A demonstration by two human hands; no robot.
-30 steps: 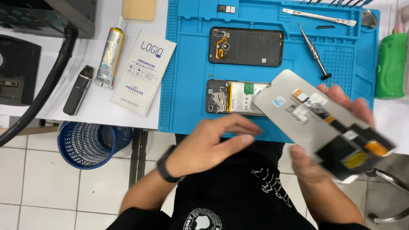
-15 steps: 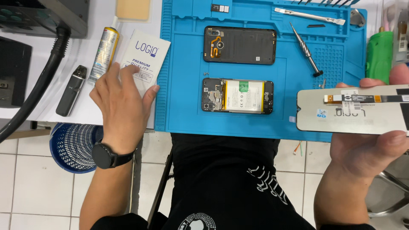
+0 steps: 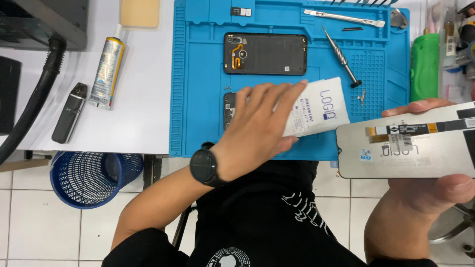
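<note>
Left hand (image 3: 257,131) pinching white packet (image 3: 316,108) over blue mat (image 3: 198,99), covering opened phone (image 3: 229,110). Right hand (image 3: 430,190) gripping screen panel (image 3: 410,148) by edges, right of mat, off desk (image 3: 143,113). Back cover (image 3: 264,53) farther.

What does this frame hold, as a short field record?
left hand: holds white packet over the opened phone
right hand: holds screen panel, back side up
mat: blue; bears back cover, screwdriver, metal tool
table: glue tube, dark stick-shaped device
floor: blue basket
</note>
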